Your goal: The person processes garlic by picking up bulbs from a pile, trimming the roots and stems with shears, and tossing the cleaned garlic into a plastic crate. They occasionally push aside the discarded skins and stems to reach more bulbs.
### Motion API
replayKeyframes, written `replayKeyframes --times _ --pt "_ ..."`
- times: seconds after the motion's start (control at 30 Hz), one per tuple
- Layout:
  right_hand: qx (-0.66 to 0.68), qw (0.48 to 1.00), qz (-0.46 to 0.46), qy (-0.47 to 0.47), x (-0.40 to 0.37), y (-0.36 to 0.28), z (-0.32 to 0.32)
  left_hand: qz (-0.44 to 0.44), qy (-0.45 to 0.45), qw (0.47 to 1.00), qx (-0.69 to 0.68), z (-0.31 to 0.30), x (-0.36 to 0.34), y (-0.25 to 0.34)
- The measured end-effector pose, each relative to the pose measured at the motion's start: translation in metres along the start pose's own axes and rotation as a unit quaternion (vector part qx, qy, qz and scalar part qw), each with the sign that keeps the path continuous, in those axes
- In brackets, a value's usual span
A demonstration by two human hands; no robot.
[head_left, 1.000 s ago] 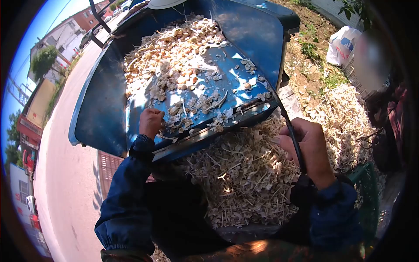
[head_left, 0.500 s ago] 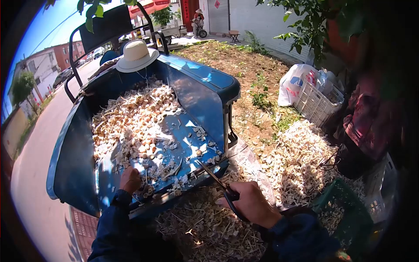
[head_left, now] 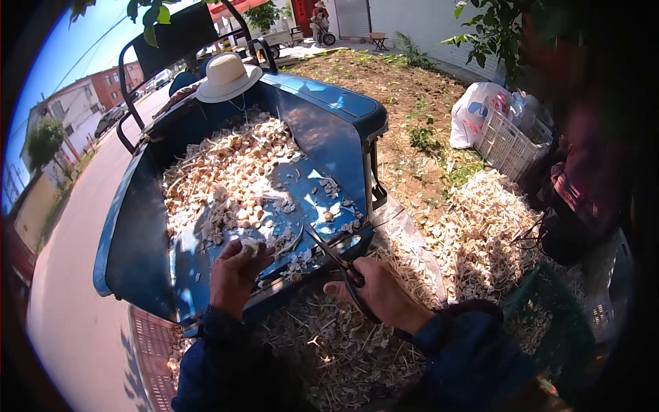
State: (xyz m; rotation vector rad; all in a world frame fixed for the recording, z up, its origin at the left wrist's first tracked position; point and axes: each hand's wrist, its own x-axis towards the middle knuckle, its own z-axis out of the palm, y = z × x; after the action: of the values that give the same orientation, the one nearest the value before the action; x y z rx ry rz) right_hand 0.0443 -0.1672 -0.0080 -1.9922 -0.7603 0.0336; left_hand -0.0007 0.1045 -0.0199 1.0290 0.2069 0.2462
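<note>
My left hand [head_left: 235, 273] is closed on a pale garlic bulb [head_left: 252, 246], held just above the lower edge of the blue cart bed [head_left: 137, 226]. In my right hand [head_left: 384, 292] are dark-handled scissors [head_left: 329, 250], their blades pointing up and left toward the bed. The blades and the bulb are apart. A heap of garlic bulbs [head_left: 220, 185], some with stems, lies in the bed, with loose skins and trimmings on the blue floor near its edge.
Cut stems [head_left: 336, 350] cover the ground below the cart. Another pile [head_left: 487, 233] lies at the right, near a white crate [head_left: 508, 145], a green crate [head_left: 549, 309] and a seated person [head_left: 583, 185]. A pale hat [head_left: 228, 77] rests on the cart's far edge.
My left hand has risen from the bed floor and now shows a bulb in its fingers. The view has shifted, so the cart appears farther right. The scissors remain in my right hand.
</note>
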Motion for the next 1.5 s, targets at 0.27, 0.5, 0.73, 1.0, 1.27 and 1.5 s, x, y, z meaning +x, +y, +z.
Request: replayKeyframes --times 0.27,0.5,0.73,1.0,1.27,1.5 --pt "-0.134 0.991 -0.017 0.006 -0.012 0.009 0.027 0.025 -0.018 0.996 -0.088 0.044 -0.015 -0.035" --pt "-0.205 0.978 -0.005 -0.027 -0.010 0.001 0.020 0.008 -0.051 0.998 -0.038 0.069 -0.022 -0.048" --pt "-0.280 0.960 -0.022 0.026 -0.014 0.007 0.022 0.016 -0.058 0.998 0.021 0.074 -0.029 -0.050" --pt "-0.176 0.983 -0.004 -0.052 -0.020 0.011 0.004 0.006 -0.099 0.988 0.115 0.071 -0.030 -0.045" --pt "-0.205 0.974 -0.024 -0.095 -0.026 0.008 -0.018 0.059 -0.126 0.973 0.184 0.077 -0.038 -0.050" --pt "-0.250 0.965 -0.043 -0.065 -0.033 0.010 -0.011 0.009 -0.096 0.970 0.224 0.087 -0.041 -0.046"
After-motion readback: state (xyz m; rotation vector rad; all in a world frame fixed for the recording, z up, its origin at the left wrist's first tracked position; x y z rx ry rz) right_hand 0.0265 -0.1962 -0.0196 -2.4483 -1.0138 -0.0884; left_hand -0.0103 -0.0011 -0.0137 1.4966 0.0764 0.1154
